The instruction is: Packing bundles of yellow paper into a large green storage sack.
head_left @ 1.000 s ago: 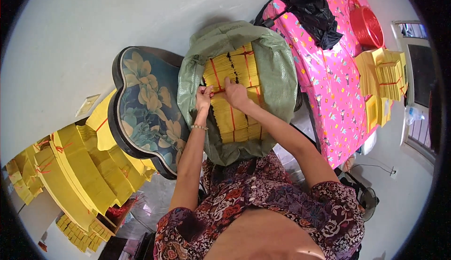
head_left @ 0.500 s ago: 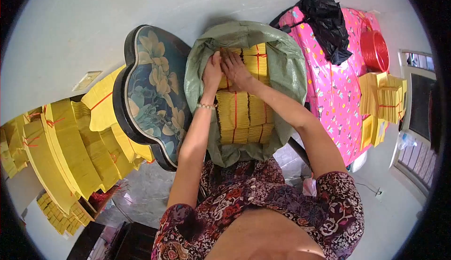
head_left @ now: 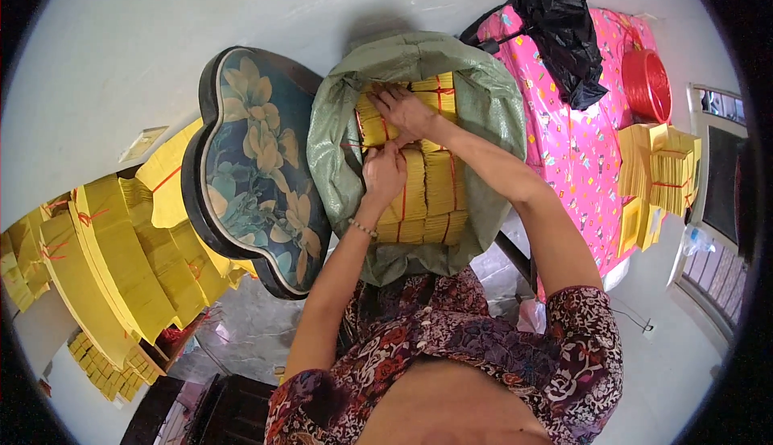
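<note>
A green woven sack (head_left: 332, 135) with its mouth rolled back holds several tied bundles of yellow paper (head_left: 404, 195), packed in rows with red string round them. My right hand (head_left: 407, 113) lies over the upper left bundle (head_left: 372, 127), fingers stretched out along its top. Just below it, my left hand (head_left: 385, 175) is closed, its fingertips bent in at the near edge of that bundle, where red string shows. What those fingertips pinch is hidden. A bead bracelet (head_left: 363, 228) circles my left wrist.
Left of the sack stands a dark-rimmed, flower-patterned panel (head_left: 266, 167), beside stacked yellow paper (head_left: 121, 260). On the right, a pink patterned cover (head_left: 568, 171) carries a black plastic bag (head_left: 568, 51), a red string roll (head_left: 646, 87) and more yellow bundles (head_left: 675, 179).
My left hand has drawn back toward me, from the bundle's far left side to its near edge. My right hand has shifted slightly and stays over the bundle. The panel sits a little further left.
</note>
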A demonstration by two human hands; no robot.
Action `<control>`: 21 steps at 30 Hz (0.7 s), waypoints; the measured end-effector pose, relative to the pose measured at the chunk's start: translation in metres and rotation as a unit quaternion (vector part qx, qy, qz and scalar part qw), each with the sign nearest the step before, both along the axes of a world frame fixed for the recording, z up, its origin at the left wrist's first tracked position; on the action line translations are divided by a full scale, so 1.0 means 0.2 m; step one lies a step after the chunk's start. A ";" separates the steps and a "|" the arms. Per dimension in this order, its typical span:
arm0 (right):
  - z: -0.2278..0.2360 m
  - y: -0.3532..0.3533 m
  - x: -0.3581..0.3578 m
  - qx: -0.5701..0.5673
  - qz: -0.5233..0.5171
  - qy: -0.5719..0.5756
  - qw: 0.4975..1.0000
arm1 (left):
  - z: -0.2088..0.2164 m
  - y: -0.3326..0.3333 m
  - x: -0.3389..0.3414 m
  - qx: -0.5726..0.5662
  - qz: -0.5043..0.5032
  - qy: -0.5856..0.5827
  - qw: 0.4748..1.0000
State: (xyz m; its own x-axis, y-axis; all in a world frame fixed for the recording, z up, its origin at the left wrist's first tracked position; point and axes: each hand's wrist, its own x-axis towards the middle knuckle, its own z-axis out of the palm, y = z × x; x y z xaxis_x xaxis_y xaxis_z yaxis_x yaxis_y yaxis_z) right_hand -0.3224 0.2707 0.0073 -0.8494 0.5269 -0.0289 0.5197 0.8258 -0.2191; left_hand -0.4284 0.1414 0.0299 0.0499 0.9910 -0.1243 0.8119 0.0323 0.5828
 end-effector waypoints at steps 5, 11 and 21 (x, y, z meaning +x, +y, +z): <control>0.04 0.04 -0.01 -0.042 -0.010 -0.050 0.998 | 0.01 0.04 -0.03 -0.026 -0.064 0.034 0.997; -0.02 0.04 0.04 -0.053 -0.019 0.013 0.998 | -0.04 0.05 0.01 -0.090 -0.097 0.083 0.988; 0.01 0.05 0.02 -0.090 -0.019 0.033 0.995 | -0.03 0.29 -0.02 -0.296 -0.272 0.104 0.910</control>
